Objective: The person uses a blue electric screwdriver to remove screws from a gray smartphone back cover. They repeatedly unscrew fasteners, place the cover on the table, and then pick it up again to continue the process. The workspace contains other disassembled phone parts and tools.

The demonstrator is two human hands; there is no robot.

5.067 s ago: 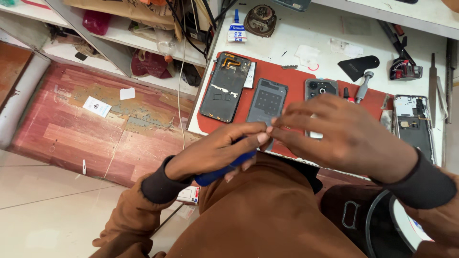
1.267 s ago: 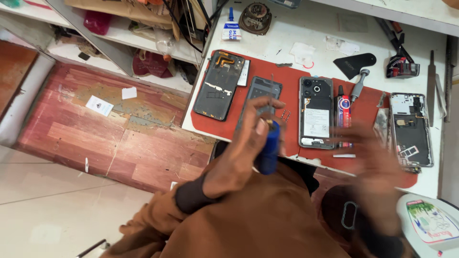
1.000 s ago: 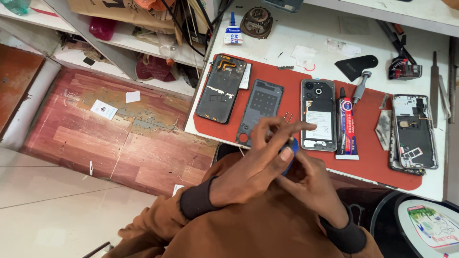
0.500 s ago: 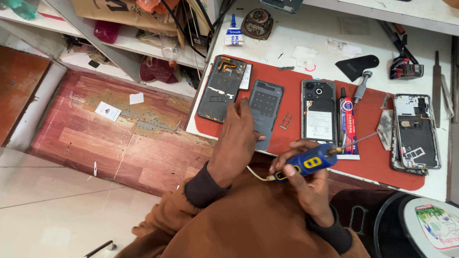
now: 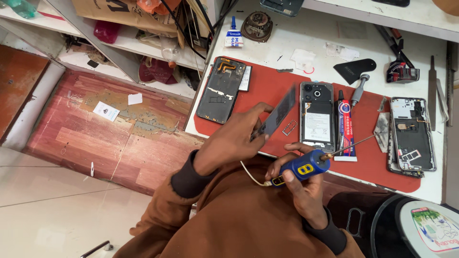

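Note:
My left hand (image 5: 233, 141) grips a dark phone panel (image 5: 278, 112) and tilts it up off the red mat (image 5: 267, 81). My right hand (image 5: 301, 186) holds a blue electric screwdriver (image 5: 301, 167) with a yellow marking; its thin bit (image 5: 351, 144) points right, toward an opened phone (image 5: 411, 134). A white cable (image 5: 251, 176) runs from the screwdriver's rear. Another opened phone (image 5: 316, 116) lies flat on the mat just right of the raised panel, and a small metal part (image 5: 289, 127) lies between them.
A phone back frame (image 5: 222, 90) lies at the mat's left end. A glue tube (image 5: 343, 125), a small grey-handled screwdriver (image 5: 358, 89), a black pry pick (image 5: 355, 70) and a small bottle (image 5: 234, 36) sit on the white bench. Cluttered shelves are at left, wooden floor below.
My left hand has lifted the dark panel off the mat and tilted it up. My right hand has brought the blue screwdriver out, its bit now pointing right.

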